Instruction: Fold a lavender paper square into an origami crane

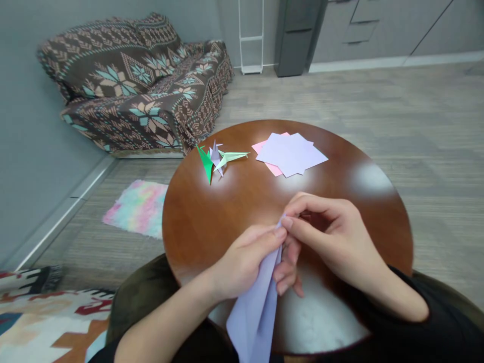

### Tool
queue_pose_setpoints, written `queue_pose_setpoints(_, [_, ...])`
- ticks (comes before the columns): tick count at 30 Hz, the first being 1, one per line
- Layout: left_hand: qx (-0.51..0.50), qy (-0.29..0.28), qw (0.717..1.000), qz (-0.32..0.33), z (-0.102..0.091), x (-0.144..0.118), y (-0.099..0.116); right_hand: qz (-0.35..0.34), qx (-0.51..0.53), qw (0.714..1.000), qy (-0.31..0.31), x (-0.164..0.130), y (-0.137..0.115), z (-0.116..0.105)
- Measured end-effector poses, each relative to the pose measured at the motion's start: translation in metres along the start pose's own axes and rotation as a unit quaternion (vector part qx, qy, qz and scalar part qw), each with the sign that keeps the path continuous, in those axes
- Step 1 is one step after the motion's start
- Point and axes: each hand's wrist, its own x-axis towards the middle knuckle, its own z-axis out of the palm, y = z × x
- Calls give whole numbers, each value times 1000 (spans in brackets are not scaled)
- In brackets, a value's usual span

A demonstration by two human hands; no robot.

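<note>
Over the near part of a round, glossy brown wooden table (204,217), a person's left hand (245,259) is gripping a long, folded piece of lavender paper (257,302), its thumb pressing on top and its fingers curling beneath. The right hand (336,234) is pinching the paper's narrow tip between thumb and forefinger. The wide end is hanging loose over the table's near edge, running out of view. Trouble could be coming from pressure at that tip: a hard pinch could be crumpling or tearing the layers, while a slack left thumb could be letting the creases drift out of line. Near the table's far-left rim, three small folded paper birds, bright green (206,164), lavender (215,155) and pale green (232,157), are sitting clustered. Along the table's far side, flat lavender paper sheets (289,154) are lying fanned over pink ones (275,169).
</note>
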Motion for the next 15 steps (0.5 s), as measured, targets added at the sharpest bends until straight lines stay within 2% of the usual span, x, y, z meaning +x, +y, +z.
queue_pose_setpoints(2, [50, 5, 999, 10, 0, -1, 4, 11, 16, 1000, -7, 0, 0, 0])
queue_pose_setpoints(7, [201, 68, 976, 39, 0, -3, 12, -58, -35, 997, 45, 2, -1, -3])
queue_pose_setpoints(11, [259, 109, 959, 30, 3, -4, 14, -95, -107, 987, 74, 4, 2, -9])
queue_pose_setpoints(15, [288, 116, 950, 42, 8, -5, 18, -125, -157, 976, 90, 4, 2, -8])
